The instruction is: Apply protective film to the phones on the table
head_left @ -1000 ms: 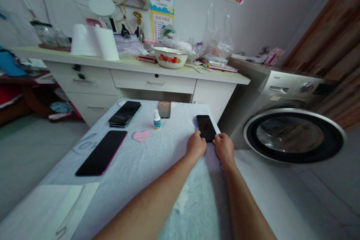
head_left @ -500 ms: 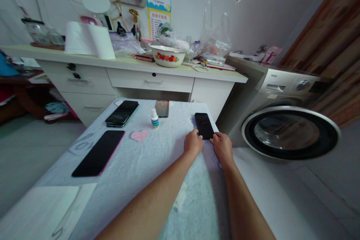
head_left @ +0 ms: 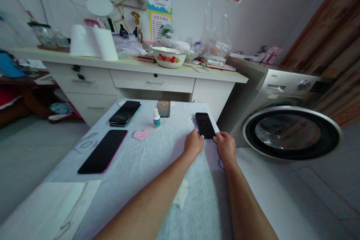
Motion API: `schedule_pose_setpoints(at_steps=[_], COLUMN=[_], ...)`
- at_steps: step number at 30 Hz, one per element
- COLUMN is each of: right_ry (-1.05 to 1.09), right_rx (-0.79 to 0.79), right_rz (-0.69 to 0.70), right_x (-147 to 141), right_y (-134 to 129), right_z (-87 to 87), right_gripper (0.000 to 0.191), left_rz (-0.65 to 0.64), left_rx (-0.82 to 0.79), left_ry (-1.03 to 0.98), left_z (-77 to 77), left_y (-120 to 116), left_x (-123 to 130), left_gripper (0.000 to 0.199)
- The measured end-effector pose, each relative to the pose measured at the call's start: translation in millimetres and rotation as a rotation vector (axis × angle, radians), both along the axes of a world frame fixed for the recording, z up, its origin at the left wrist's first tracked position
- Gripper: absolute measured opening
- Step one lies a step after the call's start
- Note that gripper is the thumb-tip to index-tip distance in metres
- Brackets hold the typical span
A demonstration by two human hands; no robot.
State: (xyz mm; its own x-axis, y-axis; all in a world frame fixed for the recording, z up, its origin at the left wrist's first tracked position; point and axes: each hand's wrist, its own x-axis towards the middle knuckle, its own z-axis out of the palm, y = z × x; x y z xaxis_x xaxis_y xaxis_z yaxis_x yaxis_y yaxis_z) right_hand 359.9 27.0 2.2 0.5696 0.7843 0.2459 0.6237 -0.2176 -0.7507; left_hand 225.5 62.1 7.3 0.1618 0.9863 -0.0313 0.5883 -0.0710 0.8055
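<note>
A black smartphone (head_left: 205,125) lies screen up near the right edge of the cloth-covered table. At its near left corner is my left hand (head_left: 194,142), fingers curled and thumb against the phone's edge. My right hand (head_left: 226,147) is closed at the near right corner, its fingertips touching the phone. To the left stand a small white bottle with a blue label (head_left: 156,119) and, behind it, a brownish phone case (head_left: 164,108). A stack of dark phones (head_left: 125,112) lies farther left. Nearer me is a larger black device with a pink edge (head_left: 103,151).
The table (head_left: 152,157) has a pink heart print on its cloth. Beyond it stands a white desk (head_left: 168,82) carrying an enamel bowl (head_left: 169,60), paper rolls (head_left: 105,44) and plastic bags. A washing machine (head_left: 289,120) is on the right.
My right hand has shifted slightly to the right along the phone's near corner. The view has turned a little, moving the left-side things rightward. The phone stays in place.
</note>
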Motion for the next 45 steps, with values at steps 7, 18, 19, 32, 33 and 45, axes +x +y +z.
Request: schedule_pose_setpoints(at_steps=[7,18,19,32,33,45], right_ry=[0.481,0.714,0.712,0.819,0.848,1.155], right_rx=[0.161,-0.129,-0.153,-0.237,-0.243,-0.195], right_rz=[0.151,0.566,0.616,0.782,0.777,0.817], right_x=[-16.4,-84.5,-91.6,-143.0,-143.4,-136.2], right_y=[-10.9,-26.2,-28.3,-36.0,-35.7,-35.5], right_z=[11.2,36.9,39.5,21.6,16.9,8.5], right_gripper=[0.032,0.018,0.018,0.019,0.020,0.028], left_rz=[-0.110,0.114,0.148,0.328,0.334,0.161], left_rx=[0.069,0.025,-0.027,-0.175,-0.165,-0.005], left_ry=[0.108,0.879,0.920,0.842,0.833,0.775], left_z=[25.2,50.0,48.5,25.5,25.8,28.7], left_y=[-14.0,-7.4,-7.0,-5.6,-6.1,-40.9], left_x=[-61.4,-246.4,-258.3,-290.5,-288.0,-198.5], left_gripper=[0.045,0.045,0.048,0.077,0.076,0.066])
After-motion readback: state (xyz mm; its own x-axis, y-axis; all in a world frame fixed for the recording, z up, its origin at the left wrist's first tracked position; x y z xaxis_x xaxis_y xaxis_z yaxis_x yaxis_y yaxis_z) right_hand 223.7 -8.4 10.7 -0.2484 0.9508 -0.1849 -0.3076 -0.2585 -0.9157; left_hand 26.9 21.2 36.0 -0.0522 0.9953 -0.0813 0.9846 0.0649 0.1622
